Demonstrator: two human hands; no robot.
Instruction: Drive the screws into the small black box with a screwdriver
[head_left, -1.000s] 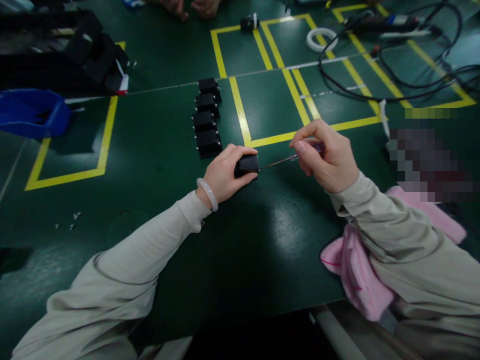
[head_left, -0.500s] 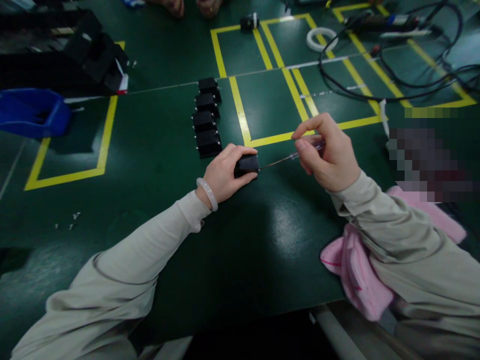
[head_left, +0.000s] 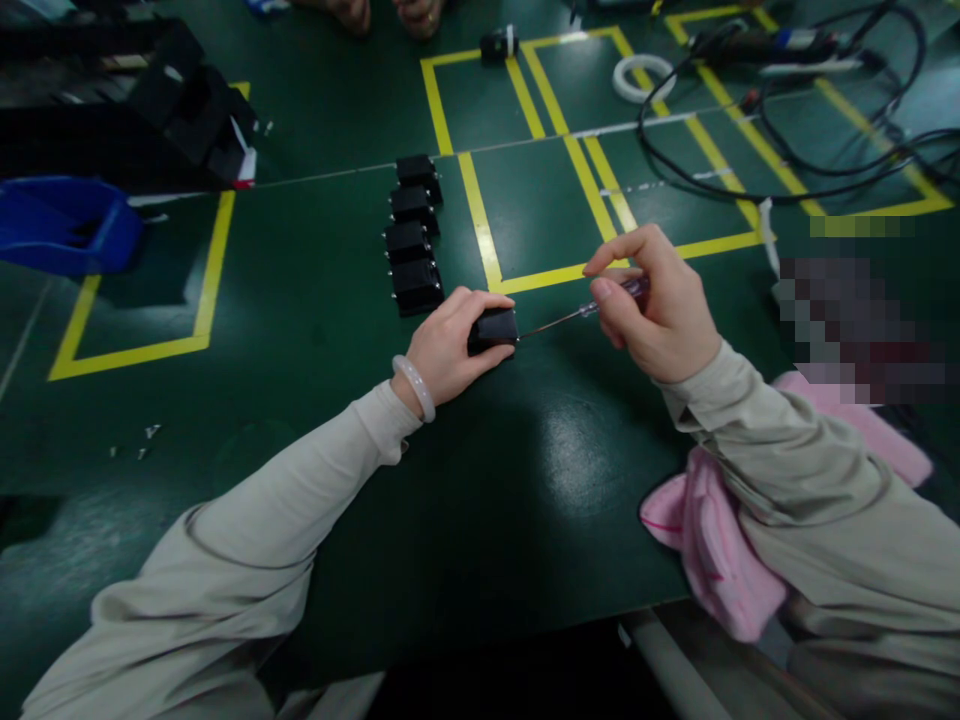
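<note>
My left hand (head_left: 448,345) grips a small black block-shaped part (head_left: 496,326) against the green table, thumb in front and fingers behind. A screwdriver (head_left: 581,313) with a clear handle is in my right hand (head_left: 660,310), held between thumb and fingers. Its thin shaft slants left and down, and the tip meets a small screw at the right end of the black part. Just beyond my left hand, several similar black parts (head_left: 414,242) stand in a row, with small screws sticking out at their ends.
Loose screws (head_left: 152,432) lie at the left, below a blue bin (head_left: 75,225). Black racks (head_left: 172,110) fill the back left. A white ring (head_left: 643,78) and a black cable (head_left: 652,150) lie at the back right. Pink cloth (head_left: 724,550) hangs by my right forearm. Another person's hands (head_left: 418,15) rest at the far edge.
Both hands, the black part and the screwdriver hold almost the same positions. The other person's hands at the far edge have shifted slightly.
</note>
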